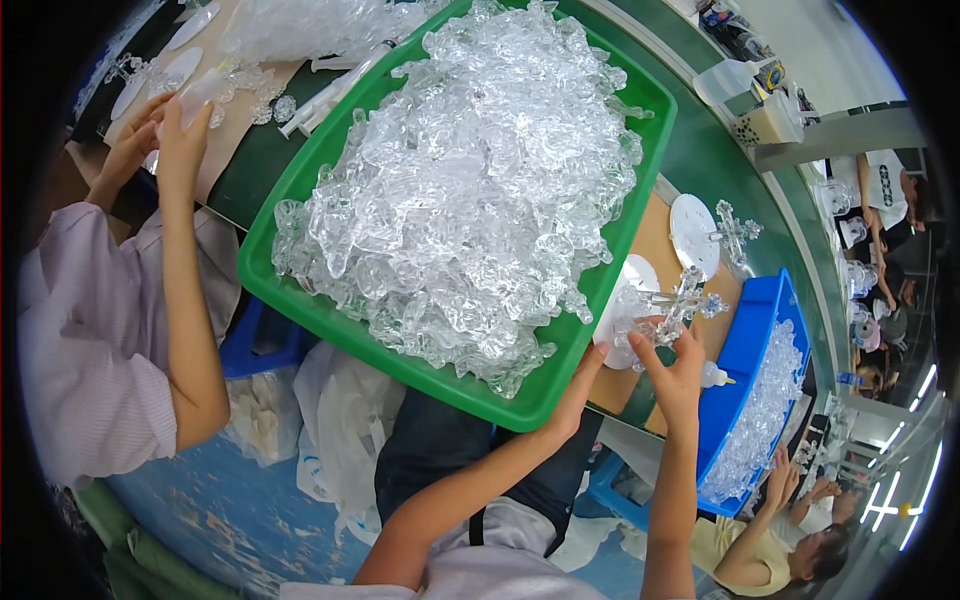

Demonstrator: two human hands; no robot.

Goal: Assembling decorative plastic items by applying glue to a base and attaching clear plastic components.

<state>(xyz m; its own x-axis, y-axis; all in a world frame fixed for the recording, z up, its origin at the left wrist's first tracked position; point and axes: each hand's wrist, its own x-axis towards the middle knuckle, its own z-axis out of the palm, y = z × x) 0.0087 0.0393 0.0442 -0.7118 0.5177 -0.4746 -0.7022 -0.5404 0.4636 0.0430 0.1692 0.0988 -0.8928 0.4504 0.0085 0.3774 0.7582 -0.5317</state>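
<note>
To the right of a large green tray (470,395), both my hands meet at a clear plastic ornament (683,300) with branching, flower-like ends. My right hand (676,375) pinches around its lower part with thumb and fingers. My left hand (580,385) is closed at the ornament's near side, by a white disc (632,275); some of its fingers are hidden. Just beyond, a second white disc (693,235) bears another clear branching ornament (737,230). A small white bottle with a yellowish tip (714,375) is beside my right hand.
Clear plastic pieces (480,190) heap high in the green tray. At right stands a blue bin (735,370) of small clear pieces. A co-worker's hands (170,135) hold a whitish object at left, near white discs (185,68). More people sit along the green bench at far right.
</note>
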